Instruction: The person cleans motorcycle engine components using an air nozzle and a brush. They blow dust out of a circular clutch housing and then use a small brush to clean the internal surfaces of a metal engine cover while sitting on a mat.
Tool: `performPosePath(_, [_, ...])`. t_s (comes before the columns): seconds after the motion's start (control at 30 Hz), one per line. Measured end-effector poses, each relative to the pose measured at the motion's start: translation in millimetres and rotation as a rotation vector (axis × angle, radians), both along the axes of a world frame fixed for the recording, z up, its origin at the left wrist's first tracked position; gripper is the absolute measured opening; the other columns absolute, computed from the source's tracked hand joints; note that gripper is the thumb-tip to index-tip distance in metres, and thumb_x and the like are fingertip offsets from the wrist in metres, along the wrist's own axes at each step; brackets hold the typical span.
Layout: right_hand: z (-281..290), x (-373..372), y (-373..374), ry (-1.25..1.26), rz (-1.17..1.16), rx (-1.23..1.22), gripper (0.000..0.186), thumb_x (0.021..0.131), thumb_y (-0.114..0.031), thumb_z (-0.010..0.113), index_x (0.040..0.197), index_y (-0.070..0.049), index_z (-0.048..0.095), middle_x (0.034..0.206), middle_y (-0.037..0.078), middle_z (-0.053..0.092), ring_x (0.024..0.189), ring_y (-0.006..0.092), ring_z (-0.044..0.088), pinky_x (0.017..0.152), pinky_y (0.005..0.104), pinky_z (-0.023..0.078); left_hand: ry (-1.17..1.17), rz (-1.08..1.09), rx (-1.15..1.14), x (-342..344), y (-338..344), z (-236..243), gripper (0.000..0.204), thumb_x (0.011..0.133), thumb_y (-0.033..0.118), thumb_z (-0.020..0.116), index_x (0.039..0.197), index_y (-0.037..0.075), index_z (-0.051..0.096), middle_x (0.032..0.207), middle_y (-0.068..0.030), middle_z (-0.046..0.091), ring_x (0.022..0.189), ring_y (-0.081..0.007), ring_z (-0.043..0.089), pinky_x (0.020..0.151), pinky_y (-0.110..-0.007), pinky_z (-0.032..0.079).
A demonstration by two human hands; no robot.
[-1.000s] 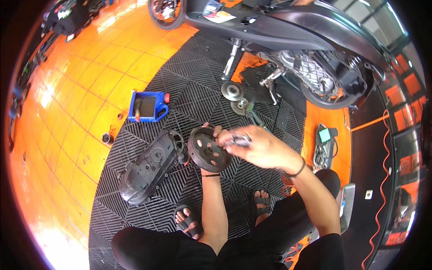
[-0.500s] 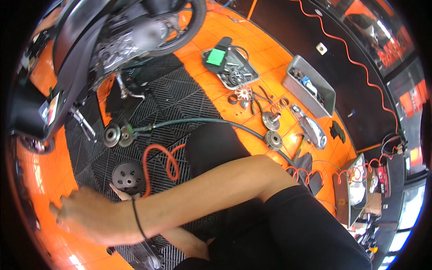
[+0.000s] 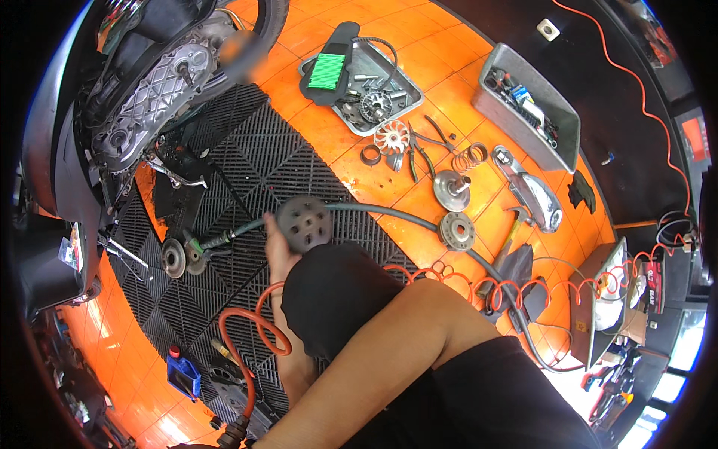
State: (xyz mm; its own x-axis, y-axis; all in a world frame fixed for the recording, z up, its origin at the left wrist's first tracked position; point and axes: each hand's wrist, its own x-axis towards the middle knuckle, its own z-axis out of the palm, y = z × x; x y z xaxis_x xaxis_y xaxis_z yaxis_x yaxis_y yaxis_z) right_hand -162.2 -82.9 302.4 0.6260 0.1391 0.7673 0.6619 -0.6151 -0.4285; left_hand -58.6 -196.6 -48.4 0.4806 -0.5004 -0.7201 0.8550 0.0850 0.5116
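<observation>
Grey and shallow, a tray (image 3: 410,86) holds loose metal parts (image 3: 376,107); a deeper bin (image 3: 567,153) near it holds jumbled items (image 3: 523,108). The holed drum (image 3: 304,223) sits against my left hand (image 3: 280,253), partly closed on its left edge; my right hand's grip, beyond view, I cannot tell.

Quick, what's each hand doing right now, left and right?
Left hand: closed, holding a dark round perforated drum.
Right hand: outside the picture, so its grip cannot be told.
</observation>
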Motion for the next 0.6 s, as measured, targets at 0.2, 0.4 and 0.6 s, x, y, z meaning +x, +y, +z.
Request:
performPosePath(0.2, [-18, 20, 13, 0.065, 0.145, 0.139, 0.019, 0.093, -0.016, 0.060, 0.095, -0.002, 0.072, 0.085, 0.009, 0.070, 0.067, 0.0198, 0.067, 0.051, 0.0347, 0.052, 0.058, -0.101, -0.079, -56, -129, -63, 0.064, 0.112, 0.056, 0.029, 0.145, 0.006, 0.051, 0.143, -0.0135, 0.057, 0.129, -0.0305, 0.058, 0.110, -0.048, 0.049])
performPosePath(0.4, [-23, 3, -14, 0.052, 0.141, 0.156, 0.019, 0.093, -0.014, 0.062, 0.106, -0.001, 0.068, 0.086, 0.009, 0.070, 0.068, 0.0178, 0.066, 0.053, 0.0328, 0.051, 0.107, -0.035, -0.057, -48, -134, -95, 0.070, 0.109, 0.061, 0.031, 0.147, 0.006, 0.049, 0.147, -0.0139, 0.054, 0.133, -0.0308, 0.056, 0.113, -0.049, 0.048])
performPosePath(0.6, [-27, 7, -33, 0.070, 0.149, 0.148, 0.025, 0.094, -0.011, 0.064, 0.117, 0.000, 0.065, 0.088, 0.008, 0.070, 0.068, 0.0158, 0.064, 0.055, 0.0309, 0.050, -0.067, -0.013, 0.039, -38, -140, -96, 0.067, 0.109, 0.056, 0.041, 0.144, 0.000, 0.050, 0.136, -0.0132, 0.063, 0.122, -0.0278, 0.065, 0.104, -0.042, 0.055])
